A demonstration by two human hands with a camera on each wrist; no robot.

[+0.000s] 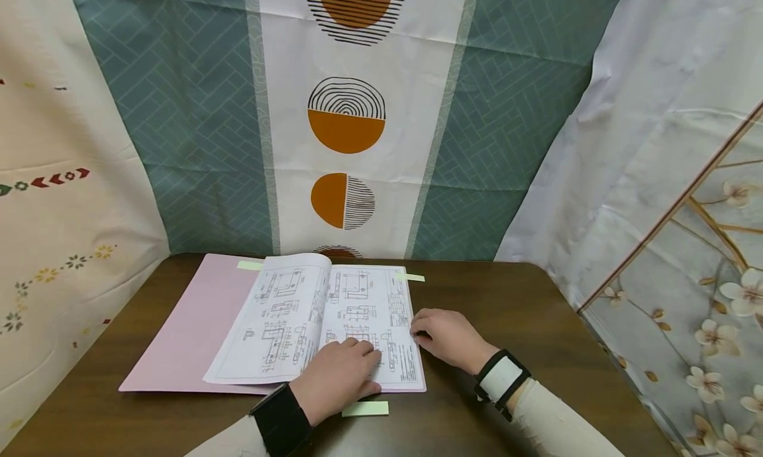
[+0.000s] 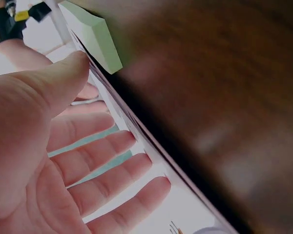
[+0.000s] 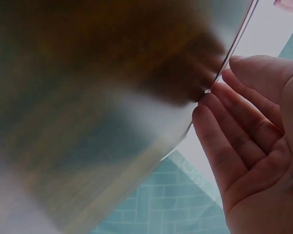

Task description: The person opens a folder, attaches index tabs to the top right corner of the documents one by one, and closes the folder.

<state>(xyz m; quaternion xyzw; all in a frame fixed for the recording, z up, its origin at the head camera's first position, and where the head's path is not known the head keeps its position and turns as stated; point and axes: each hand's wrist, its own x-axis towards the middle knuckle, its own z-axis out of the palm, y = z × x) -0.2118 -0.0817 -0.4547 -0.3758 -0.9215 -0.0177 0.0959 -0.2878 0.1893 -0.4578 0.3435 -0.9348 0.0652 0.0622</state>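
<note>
1. While you look down over the dark wooden table [image 1: 536,311], an open pink folder [image 1: 179,338] lies near the middle of it, with a stack of printed technical drawings [image 1: 286,324] spread across its right half.
2. Your left hand [image 1: 336,377] lies flat on the near right part of the drawings, fingers straight and a little apart, palm down on the paper. It grips nothing. The left wrist view shows the same hand [image 2: 63,161] with its fingers stretched along the sheet's edge.
3. Your right hand [image 1: 447,338] sits just right of the left one, at the right edge of the top sheet. Its fingers are loosely bent and its fingertips [image 3: 219,92] meet the thin paper edge in the right wrist view. You can't tell from these views whether it actually pinches the sheet or only touches it.
4. A pale green sticky note pad [image 1: 365,408] lies on the table at the near edge of the folder, just beside your left hand; it also shows in the left wrist view [image 2: 95,36], by the thumb.
5. Two more green sticky tabs [image 1: 411,277] stick out at the far edge of the folder.
6. Patterned curtains [image 1: 346,112] hang behind the table.
</note>
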